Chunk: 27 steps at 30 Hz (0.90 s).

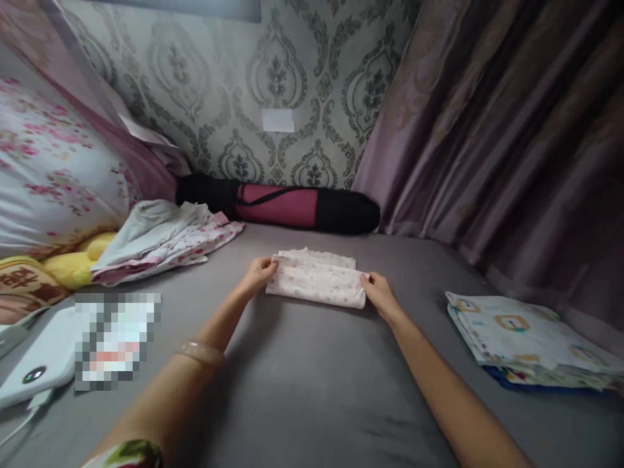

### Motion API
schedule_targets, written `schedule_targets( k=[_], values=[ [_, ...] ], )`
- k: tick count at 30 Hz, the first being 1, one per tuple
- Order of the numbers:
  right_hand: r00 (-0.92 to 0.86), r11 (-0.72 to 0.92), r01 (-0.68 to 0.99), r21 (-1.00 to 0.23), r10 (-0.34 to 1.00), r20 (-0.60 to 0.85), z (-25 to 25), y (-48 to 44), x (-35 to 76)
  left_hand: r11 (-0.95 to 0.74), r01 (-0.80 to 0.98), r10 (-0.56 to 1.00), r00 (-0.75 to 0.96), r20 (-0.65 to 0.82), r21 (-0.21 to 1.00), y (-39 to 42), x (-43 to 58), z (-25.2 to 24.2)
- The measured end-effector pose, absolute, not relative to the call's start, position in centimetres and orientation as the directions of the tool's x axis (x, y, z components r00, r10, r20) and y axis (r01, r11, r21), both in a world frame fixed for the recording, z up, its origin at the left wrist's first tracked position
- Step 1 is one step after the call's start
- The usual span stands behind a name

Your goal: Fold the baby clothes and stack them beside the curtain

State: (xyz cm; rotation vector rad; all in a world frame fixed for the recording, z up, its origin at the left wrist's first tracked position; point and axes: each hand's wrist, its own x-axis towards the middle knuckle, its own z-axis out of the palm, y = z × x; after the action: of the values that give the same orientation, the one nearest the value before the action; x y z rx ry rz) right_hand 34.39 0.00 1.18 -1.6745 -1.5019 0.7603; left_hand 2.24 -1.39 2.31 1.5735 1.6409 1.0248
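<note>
Nearest the camera is a short white sleeve with a green-and-red print (127,454), above a pale, round bracelet (199,352) on the left arm. Off to the left, a white, rounded power bank (43,357) lies on the smooth grey bed sheet (312,396); to the right sits a flat stack of folded, white printed cloths (531,331). Farther in, at the middle of the bed, is a pale pink, small-patterned fabric piece (316,286), folded into a narrow band. The left hand (260,273) pinches one end and the right hand (377,292) grips the other. Folding seems to be the step in hand; the next move probably calls for keeping both ends level while lining up the uneven rear layer. Beyond, against the wall, rests a long black-and-maroon fabric bag (277,207), whose contents, if any, cannot be seen.
</note>
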Motion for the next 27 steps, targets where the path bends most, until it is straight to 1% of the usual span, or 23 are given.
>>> schedule_targets(
  k=[3,7,9,12,16,19,22,27],
  values=[
    [0.222,-0.122,0.659,-0.742,0.974,0.038,1.1,2.0,33.3,0.077,0.584,0.978,-0.201,0.052,0.808,0.7,3.1,1.7],
    [0.245,-0.133,0.796,-0.591,0.963,0.112,1.5,3.4,32.1,0.161,0.739,0.960,-0.271,0.071,0.654,2.7,4.1,1.2],
    [0.225,-0.120,0.843,-0.525,0.964,0.141,1.7,3.6,31.6,0.173,0.785,0.953,-0.286,0.100,0.595,3.3,4.5,0.9],
    [0.188,-0.114,0.904,-0.411,0.972,0.144,1.9,3.8,31.1,0.191,0.818,0.949,-0.295,0.111,0.542,3.6,5.0,0.6],
    [0.160,-0.112,0.950,-0.290,0.976,0.148,1.9,4.5,30.9,0.149,0.884,0.967,-0.225,0.123,0.444,3.7,5.4,0.8],
    [0.156,-0.114,0.961,-0.251,0.975,0.158,1.8,5.3,30.9,0.127,0.919,0.976,-0.183,0.119,0.373,3.8,5.6,1.2],
    [0.158,-0.115,0.962,-0.249,0.974,0.160,1.5,6.0,31.1,0.152,0.934,0.980,-0.185,0.074,0.322,4.0,5.6,1.4],
    [0.197,-0.157,0.950,-0.269,0.972,0.128,0.7,6.4,31.0,0.177,0.940,0.979,-0.199,0.046,0.292,4.7,5.3,0.4]
  ],
)
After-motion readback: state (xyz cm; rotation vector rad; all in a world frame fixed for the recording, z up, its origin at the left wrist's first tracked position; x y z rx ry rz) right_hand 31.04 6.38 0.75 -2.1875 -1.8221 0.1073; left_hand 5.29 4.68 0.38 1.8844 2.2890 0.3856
